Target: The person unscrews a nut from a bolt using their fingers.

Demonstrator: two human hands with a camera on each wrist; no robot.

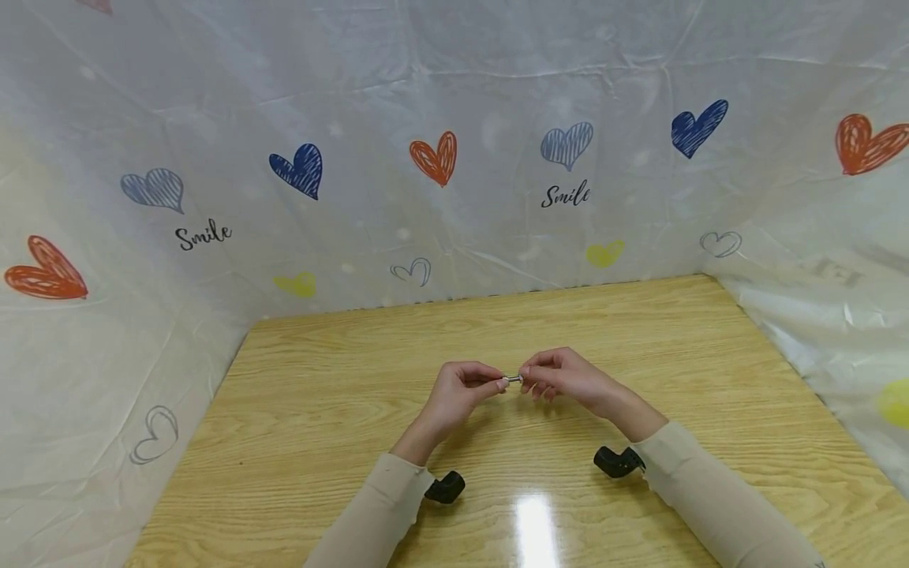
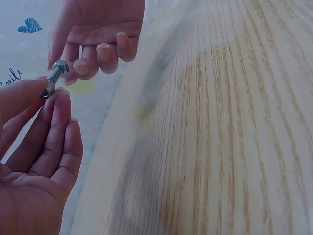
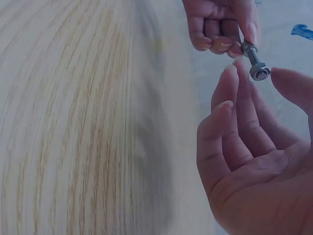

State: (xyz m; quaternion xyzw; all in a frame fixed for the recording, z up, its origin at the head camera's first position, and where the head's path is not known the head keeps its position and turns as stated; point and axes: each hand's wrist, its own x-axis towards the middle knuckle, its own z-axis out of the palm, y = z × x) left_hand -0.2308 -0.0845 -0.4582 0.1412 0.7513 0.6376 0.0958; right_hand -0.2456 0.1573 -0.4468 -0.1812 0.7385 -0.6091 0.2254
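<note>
A small silver bolt (image 2: 55, 76) with a threaded shank spans the gap between the two hands, held above the table. My left hand (image 1: 457, 394) pinches its round head end between thumb and fingertips. A hex nut (image 3: 259, 72) sits on the opposite end of the bolt, with the shank's tip showing inside it. Around this nut are the thumb and forefinger of my right hand (image 1: 568, 380), the thumb tip right at the nut's edge. The other right fingers are loosely bent below.
Both hands are over a light wood-grain table (image 1: 319, 410). A white sheet (image 1: 483, 95) printed with hearts and "Smile" hangs behind and along both sides. Black wrist-camera mounts (image 1: 446, 487) stick out from the beige sleeves (image 1: 383, 505).
</note>
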